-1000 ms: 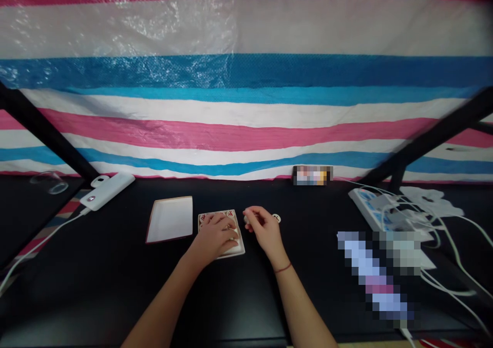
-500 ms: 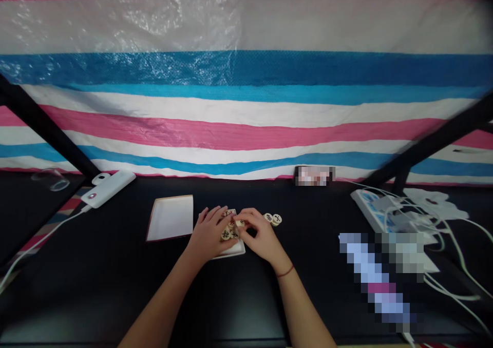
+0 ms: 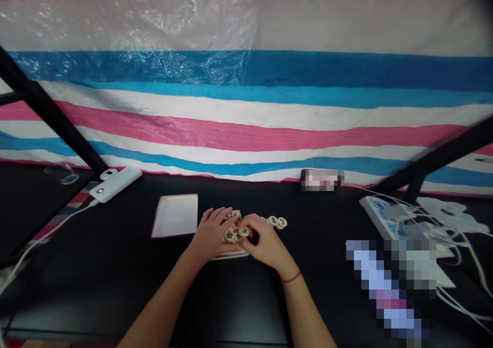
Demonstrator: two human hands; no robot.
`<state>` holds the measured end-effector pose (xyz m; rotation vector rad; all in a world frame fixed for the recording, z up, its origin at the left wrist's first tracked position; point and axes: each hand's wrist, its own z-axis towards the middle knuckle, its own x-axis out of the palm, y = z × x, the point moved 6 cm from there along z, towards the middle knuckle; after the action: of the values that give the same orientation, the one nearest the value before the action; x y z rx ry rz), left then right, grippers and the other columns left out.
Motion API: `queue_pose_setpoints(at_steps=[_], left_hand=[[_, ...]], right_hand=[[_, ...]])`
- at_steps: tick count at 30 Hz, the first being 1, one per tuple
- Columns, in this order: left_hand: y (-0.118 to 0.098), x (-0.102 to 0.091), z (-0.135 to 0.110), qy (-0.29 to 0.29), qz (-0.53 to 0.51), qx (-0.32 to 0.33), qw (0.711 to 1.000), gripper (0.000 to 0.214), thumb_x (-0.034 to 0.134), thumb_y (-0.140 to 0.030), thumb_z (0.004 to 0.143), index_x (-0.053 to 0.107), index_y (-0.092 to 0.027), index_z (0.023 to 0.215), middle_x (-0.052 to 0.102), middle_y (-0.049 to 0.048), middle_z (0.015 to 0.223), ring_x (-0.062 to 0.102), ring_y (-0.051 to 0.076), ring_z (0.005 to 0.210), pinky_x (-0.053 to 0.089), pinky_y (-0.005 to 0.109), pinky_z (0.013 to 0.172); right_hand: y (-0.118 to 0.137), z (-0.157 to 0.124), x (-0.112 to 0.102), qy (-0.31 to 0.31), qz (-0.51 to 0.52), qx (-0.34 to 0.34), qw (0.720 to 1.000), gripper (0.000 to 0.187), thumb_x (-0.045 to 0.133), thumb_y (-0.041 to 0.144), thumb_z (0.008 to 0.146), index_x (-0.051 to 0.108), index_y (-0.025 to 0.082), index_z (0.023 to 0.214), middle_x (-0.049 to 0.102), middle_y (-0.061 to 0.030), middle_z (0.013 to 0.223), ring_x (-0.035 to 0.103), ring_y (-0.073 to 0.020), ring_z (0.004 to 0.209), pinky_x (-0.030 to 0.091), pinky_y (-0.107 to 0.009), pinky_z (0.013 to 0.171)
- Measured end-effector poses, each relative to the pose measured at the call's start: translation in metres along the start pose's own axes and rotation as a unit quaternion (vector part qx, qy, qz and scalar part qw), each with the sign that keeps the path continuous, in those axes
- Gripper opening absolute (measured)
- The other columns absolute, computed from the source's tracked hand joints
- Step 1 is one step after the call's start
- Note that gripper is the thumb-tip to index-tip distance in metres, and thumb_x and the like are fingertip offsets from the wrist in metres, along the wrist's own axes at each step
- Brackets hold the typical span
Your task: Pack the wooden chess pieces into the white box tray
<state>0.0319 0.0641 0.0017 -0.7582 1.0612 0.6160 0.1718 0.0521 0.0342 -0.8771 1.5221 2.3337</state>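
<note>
A small white box [image 3: 230, 256] sits on the black table, holding several Chinese chess pieces [image 3: 230, 235] with red and black characters. My left hand [image 3: 212, 232] lies over the box's left side, fingers stretched out and thumb along the near side, hiding part of the contents. At the right side of the box, my right hand [image 3: 264, 240] pinches a round cream chess piece [image 3: 244, 231] between thumb and fingers, just over the others. More chess pieces [image 3: 278, 222] lie on the table beyond the right hand.
The box lid [image 3: 176, 217] lies inner side up at left. Behind it is a white power bank [image 3: 117, 185] with a cable. A power strip [image 3: 375, 217] with tangled white cables stands at right. Striped plastic sheeting [image 3: 246, 96] hangs behind the table.
The chess piece in my right hand now shows its face near the box's right side. My left hand stays over the box. The whole view has shifted slightly.
</note>
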Motion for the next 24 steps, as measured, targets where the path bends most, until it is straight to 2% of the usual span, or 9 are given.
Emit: queue_pose_setpoints(at_steps=[5, 13, 20, 24], left_hand=[[0.0013, 0.0019, -0.0003, 0.02, 0.007, 0.004, 1.0, 0.073, 0.059, -0.069, 0.076, 0.051, -0.026, 0.134, 0.051, 0.0094, 0.141, 0.046, 0.029, 0.128, 0.03, 0.048, 0.108], [0.0035, 0.0042, -0.0006, 0.027, 0.007, 0.005, 1.0, 0.077, 0.054, -0.072, 0.076, 0.049, -0.024, 0.136, 0.049, 0.0099, 0.143, 0.045, 0.029, 0.129, 0.029, 0.048, 0.109], [0.0013, 0.0032, -0.0004, 0.018, 0.018, 0.01, 1.0, 0.074, 0.056, -0.069, 0.078, 0.049, -0.025, 0.137, 0.05, 0.01, 0.142, 0.045, 0.029, 0.129, 0.031, 0.048, 0.108], [-0.0002, 0.0015, -0.0009, 0.007, 0.017, 0.013, 1.0, 0.072, 0.058, -0.065, 0.078, 0.049, -0.025, 0.136, 0.051, 0.0099, 0.142, 0.046, 0.029, 0.129, 0.031, 0.048, 0.108]], right_hand=[[0.0009, -0.0011, 0.0104, 0.051, -0.022, -0.003, 0.998, 0.02, 0.058, 0.006, 0.07, 0.056, 0.022, 0.083, 0.058, -0.001, 0.089, 0.054, -0.0161, 0.079, 0.044, -0.028, 0.074], [-0.0027, -0.0019, 0.0094, 0.055, -0.036, -0.004, 0.998, 0.013, 0.064, 0.01, 0.076, 0.061, 0.022, 0.081, 0.063, -0.0026, 0.098, 0.059, -0.0175, 0.091, 0.045, -0.03, 0.082], [-0.0075, -0.002, 0.0118, 0.057, -0.073, 0.024, 0.995, 0.016, 0.063, 0.009, 0.074, 0.059, 0.021, 0.083, 0.057, -0.0013, 0.09, 0.056, -0.0164, 0.082, 0.045, -0.029, 0.076], [-0.0035, -0.001, 0.01, 0.049, -0.059, 0.014, 0.997, 0.016, 0.061, 0.009, 0.074, 0.059, 0.021, 0.084, 0.057, -0.0016, 0.09, 0.055, -0.0167, 0.083, 0.045, -0.029, 0.076]])
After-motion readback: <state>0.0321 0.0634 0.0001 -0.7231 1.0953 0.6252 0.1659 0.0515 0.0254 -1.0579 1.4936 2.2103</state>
